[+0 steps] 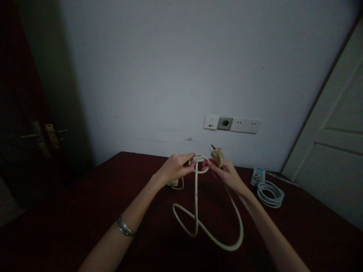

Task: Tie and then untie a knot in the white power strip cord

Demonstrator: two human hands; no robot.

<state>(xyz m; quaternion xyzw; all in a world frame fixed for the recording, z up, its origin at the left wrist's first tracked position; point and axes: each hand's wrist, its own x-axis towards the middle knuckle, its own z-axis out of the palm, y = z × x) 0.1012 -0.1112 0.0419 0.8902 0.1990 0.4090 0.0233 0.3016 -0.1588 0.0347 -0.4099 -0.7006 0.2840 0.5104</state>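
Holding a cream cable (196, 196) between two bare hands, in the middle of the scene, over the far part of a dark red table (85, 211). Pinching a small bunched loop of it in the left hand (176, 166), thumb and fingers drawn narrow around the strands. Gripping the same loop from its right side with the right hand (227, 173), fingers also narrow, just beside the left fingertips. Showing at the right hand, just above the fingers, a beige plug (217, 156) with dark prongs pointing left and up. Dropping from the loop toward the near side in one straight strand, then bending left, crossing itself and sweeping right in a wide curve, back up toward the right wrist. Wearing a silvery bracelet (124, 226) on the left wrist. Half hidden behind the left hand, a pale block (173, 183), perhaps a socket block, with cable curving beside it. Well to the right on the table, a white power strip (258, 176), with a coiled white cord (270, 194) just on its near side. On the far wall (159, 68), above table level and right of centre, a row of socket plates (245, 125). At far right, a pale door (334, 143); at left, a dark door (25, 94).
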